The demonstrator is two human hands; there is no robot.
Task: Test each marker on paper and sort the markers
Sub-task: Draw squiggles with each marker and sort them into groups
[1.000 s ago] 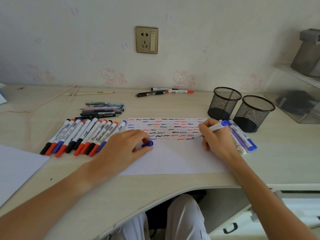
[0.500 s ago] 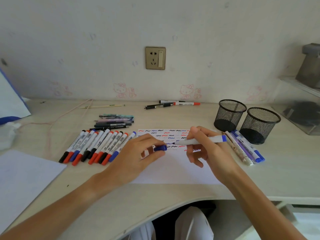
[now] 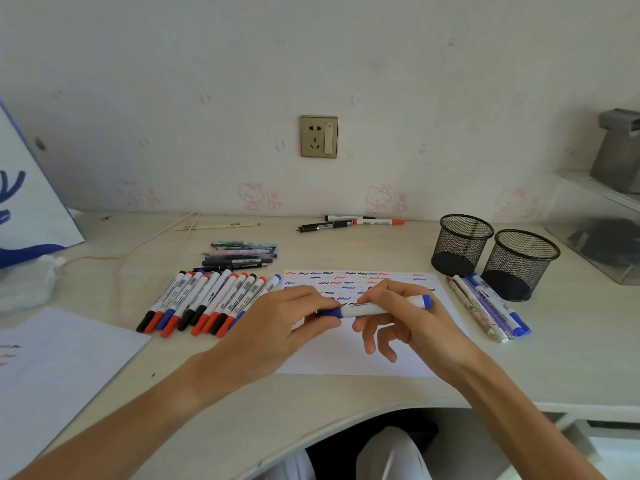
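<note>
We hold the blue marker (image 3: 377, 308) level above the test paper (image 3: 363, 351), over its lower rows of squiggles. Our right hand (image 3: 412, 320) grips the white barrel between thumb and first fingers, and the other fingers hang loosely curled under it. Our left hand (image 3: 287, 323) pinches the blue cap (image 3: 330, 312) at the marker's left end, so we judge that the cap is being pushed on and the sorting of this marker comes next.

The risk, in our opinion, is a cap that goes on crooked or not fully: the tip could then dry, or smear our fingers and the paper. A hard push could also slip the barrel out of the light grip.

Both forearms come in from the bottom corners and meet over the sheet, wrists raised off the desk (image 3: 346, 427). The row of untested markers (image 3: 207, 303) lies left of the paper; some tested pens (image 3: 491, 306) lie right, just before the two mesh cups (image 3: 460, 244).
</note>
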